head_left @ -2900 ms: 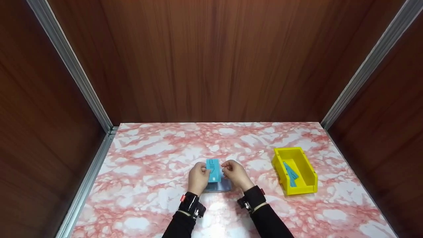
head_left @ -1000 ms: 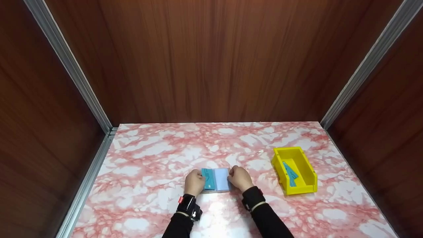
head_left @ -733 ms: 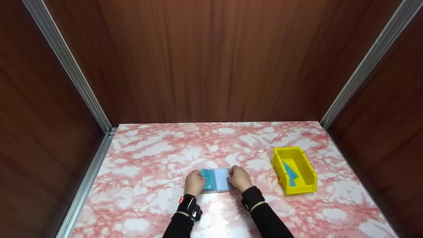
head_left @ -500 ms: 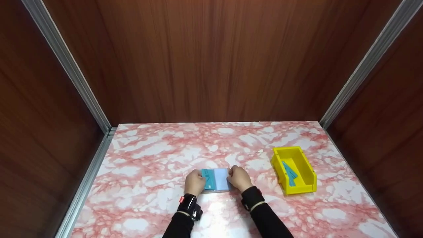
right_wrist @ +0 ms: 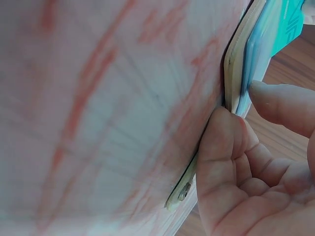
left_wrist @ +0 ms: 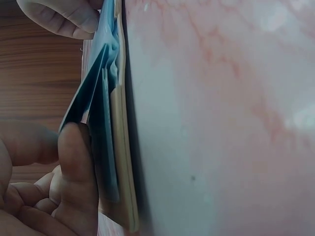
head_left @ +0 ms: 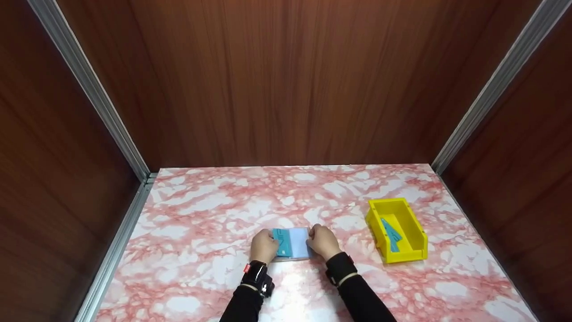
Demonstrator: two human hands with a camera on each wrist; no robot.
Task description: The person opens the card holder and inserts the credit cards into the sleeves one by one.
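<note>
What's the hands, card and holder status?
Left hand pinches teal printed rectangular card; right hand holds tan-edged, clear-sleeved card holder. Card tilted at holder, insertion unclear. Yellow plastic bin off right, not in the way.

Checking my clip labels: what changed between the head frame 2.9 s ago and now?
The teal card moved left and toward the person, onto the left part of the card holder, still held by the left hand. The right hand went from beside the card to the holder's right edge, which it now grips. Unchanged: yellow bin, teal pieces inside.
</note>
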